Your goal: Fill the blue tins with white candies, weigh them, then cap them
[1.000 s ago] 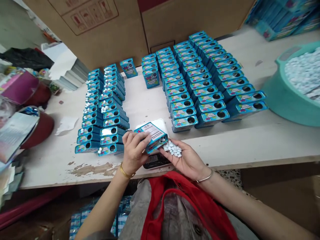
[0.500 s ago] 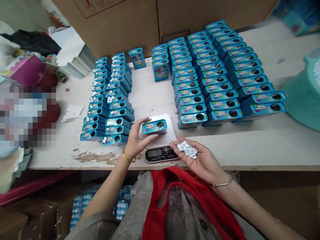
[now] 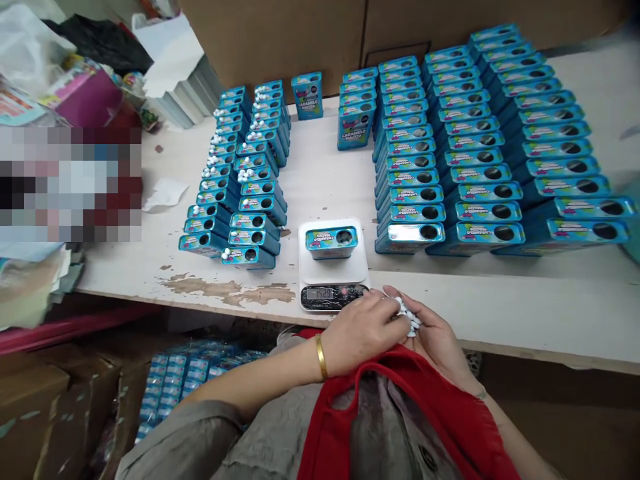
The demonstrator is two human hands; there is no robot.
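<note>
My right hand (image 3: 440, 340) is cupped around a small heap of white candies (image 3: 413, 321), just in front of the kitchen scale (image 3: 333, 272). Over that heap my left hand (image 3: 367, 330) reaches across, its fingers curled and touching the candies; what its fingertips pinch is partly hidden. A blue candy tin (image 3: 331, 243) stands upright on the scale's white platform, its round hole uncovered with candies showing inside. Digits are lit on the scale's display (image 3: 320, 294), too small to read surely. Neither hand touches the tin.
Several rows of blue tins (image 3: 410, 213) with round holes stand at the right. Two rows at the left (image 3: 250, 257) have loose candies on their lids. Stacked white card (image 3: 175, 73), a paper scrap (image 3: 165, 193) and a large cardboard box (image 3: 280, 40) stand or lie behind.
My left hand has let go of the tin on the scale and moved right to the candies in my right palm. The display went from 0.0 to a larger number. The view shifted.
</note>
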